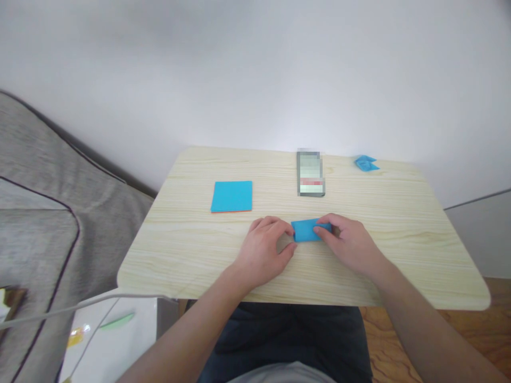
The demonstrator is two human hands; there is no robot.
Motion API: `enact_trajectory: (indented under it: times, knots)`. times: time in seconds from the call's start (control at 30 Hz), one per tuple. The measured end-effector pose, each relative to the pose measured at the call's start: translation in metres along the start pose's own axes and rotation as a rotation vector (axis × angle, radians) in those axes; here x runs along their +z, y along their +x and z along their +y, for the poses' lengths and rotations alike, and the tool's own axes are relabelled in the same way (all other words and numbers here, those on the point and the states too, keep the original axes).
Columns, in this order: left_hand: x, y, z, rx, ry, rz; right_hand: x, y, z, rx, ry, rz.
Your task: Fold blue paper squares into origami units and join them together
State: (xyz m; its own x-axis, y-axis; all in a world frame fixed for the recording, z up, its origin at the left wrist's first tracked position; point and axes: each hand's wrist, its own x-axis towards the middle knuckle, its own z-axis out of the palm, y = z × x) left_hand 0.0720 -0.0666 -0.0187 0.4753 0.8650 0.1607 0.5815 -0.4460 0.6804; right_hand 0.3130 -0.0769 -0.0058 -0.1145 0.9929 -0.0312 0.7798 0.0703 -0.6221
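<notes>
A folded blue sheet of paper (306, 230), a narrow rectangle, lies on the wooden table (179, 250) in front of me. At its left end is my left hand (265, 247), thumb and fingers curved and apart, with the fingertips at the paper's edge. My right hand (346, 239) pinches the paper's right end between thumb and fingers. To the left lies a square stack of paper (232, 196) with a blue top sheet and a thin orange edge below.
A phone (311, 174) with a blurred screen lies beyond the folded paper. A small folded blue paper figure (365, 163) sits at the back right, near the wall. A grey sofa (104, 229) and a white surface with a cable (88, 304) are at the left.
</notes>
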Motion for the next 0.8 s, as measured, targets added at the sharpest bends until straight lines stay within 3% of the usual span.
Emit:
enact_trajectory:
  times: [0.27,0.8]
  knots:
    - [0.001,-0.002,-0.003,0.035,0.003,0.041,-0.003,0.012,0.001,-0.100,-0.110,-0.069]
    - [0.002,0.006,0.006,-0.019,0.102,0.034,-0.001,0.018,0.002,-0.100,-0.032,-0.065]
